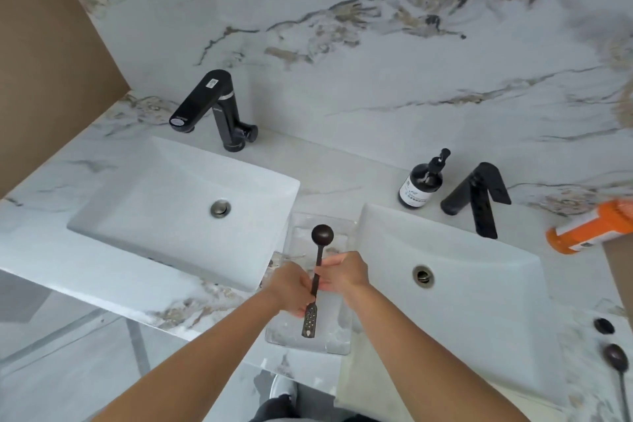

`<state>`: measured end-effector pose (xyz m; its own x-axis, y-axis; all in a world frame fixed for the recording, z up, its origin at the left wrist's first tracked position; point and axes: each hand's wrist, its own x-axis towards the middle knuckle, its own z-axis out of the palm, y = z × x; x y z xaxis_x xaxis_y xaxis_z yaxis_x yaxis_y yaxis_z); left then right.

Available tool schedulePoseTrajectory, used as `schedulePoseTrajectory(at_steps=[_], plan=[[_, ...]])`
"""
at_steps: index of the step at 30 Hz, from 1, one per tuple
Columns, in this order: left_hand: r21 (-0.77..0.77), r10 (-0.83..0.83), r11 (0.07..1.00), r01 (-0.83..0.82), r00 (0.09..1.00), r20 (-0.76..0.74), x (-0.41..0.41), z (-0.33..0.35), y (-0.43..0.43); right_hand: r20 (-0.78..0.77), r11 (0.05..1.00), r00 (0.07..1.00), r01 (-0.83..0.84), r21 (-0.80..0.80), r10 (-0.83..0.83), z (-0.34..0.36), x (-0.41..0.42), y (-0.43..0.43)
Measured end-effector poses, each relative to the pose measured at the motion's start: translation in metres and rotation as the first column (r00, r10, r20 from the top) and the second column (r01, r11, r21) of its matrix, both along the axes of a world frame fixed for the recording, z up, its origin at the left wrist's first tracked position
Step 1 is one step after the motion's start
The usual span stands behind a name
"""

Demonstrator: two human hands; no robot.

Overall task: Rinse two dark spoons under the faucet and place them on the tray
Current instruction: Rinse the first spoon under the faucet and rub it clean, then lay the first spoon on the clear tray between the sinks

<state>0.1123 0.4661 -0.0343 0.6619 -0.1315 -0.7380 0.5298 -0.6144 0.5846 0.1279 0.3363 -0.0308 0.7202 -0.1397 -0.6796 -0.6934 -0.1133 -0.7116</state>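
A dark spoon [319, 260] with a round bowl and a flat perforated handle end is held over the clear tray [337, 343], which lies on the counter between two sinks. My left hand [289, 286] and my right hand [342, 272] both grip its thin shaft from either side. A second dark spoon [616, 358] lies on the counter at the far right, bowl toward the wall. A black faucet [214, 110] stands behind the left sink, and another black faucet [479, 195] behind the right sink. No water is seen running.
Left sink [113, 212] and right sink [513, 301] are white basins with metal drains. A dark soap pump bottle [421, 181] stands beside the right faucet. An orange bottle [589, 228] lies on its side at the right. A small dark round object [603, 325] rests near the second spoon.
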Motion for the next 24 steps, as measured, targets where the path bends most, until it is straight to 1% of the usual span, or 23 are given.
schedulePoseTrajectory(at_steps=[1,3,6,8,10,12,15,18,24], plan=[[0.085,-0.091,0.992,0.088,0.995,0.029,-0.001,-0.005,-0.001,-0.02,1.0,1.0,0.005,-0.004,-0.005,-0.003,-0.001,0.002],[0.268,-0.247,0.937,0.223,0.967,0.059,-0.004,-0.011,-0.003,-0.052,1.0,0.999,0.009,-0.012,-0.009,-0.008,-0.002,0.005],[0.426,-0.357,0.855,0.296,0.931,0.071,-0.005,-0.019,-0.004,-0.086,0.999,0.996,0.004,-0.035,-0.007,-0.021,-0.002,0.015],[0.499,-0.396,0.809,0.311,0.915,0.073,-0.005,-0.026,-0.007,-0.101,0.998,0.995,-0.01,-0.066,0.003,-0.029,0.001,0.022],[0.542,-0.444,0.766,0.345,0.894,0.059,-0.003,-0.033,-0.011,-0.104,0.995,0.995,-0.022,-0.094,0.012,-0.038,0.007,0.028],[0.558,-0.467,0.744,0.366,0.883,0.043,-0.002,-0.036,-0.016,-0.083,0.99,0.996,-0.052,-0.134,0.041,-0.046,0.011,0.031],[0.603,-0.483,0.709,0.366,0.875,0.037,-0.001,-0.038,-0.021,-0.055,0.977,0.994,-0.105,-0.185,0.096,-0.053,0.016,0.032],[0.644,-0.493,0.679,0.351,0.869,0.046,-0.001,-0.038,-0.024,-0.053,0.975,0.993,-0.111,-0.193,0.103,-0.058,0.019,0.031],[0.65,-0.47,0.68,0.34,0.882,0.03,-0.001,-0.037,-0.027,-0.036,0.95,0.985,-0.175,-0.259,0.171,-0.061,0.021,0.03]])
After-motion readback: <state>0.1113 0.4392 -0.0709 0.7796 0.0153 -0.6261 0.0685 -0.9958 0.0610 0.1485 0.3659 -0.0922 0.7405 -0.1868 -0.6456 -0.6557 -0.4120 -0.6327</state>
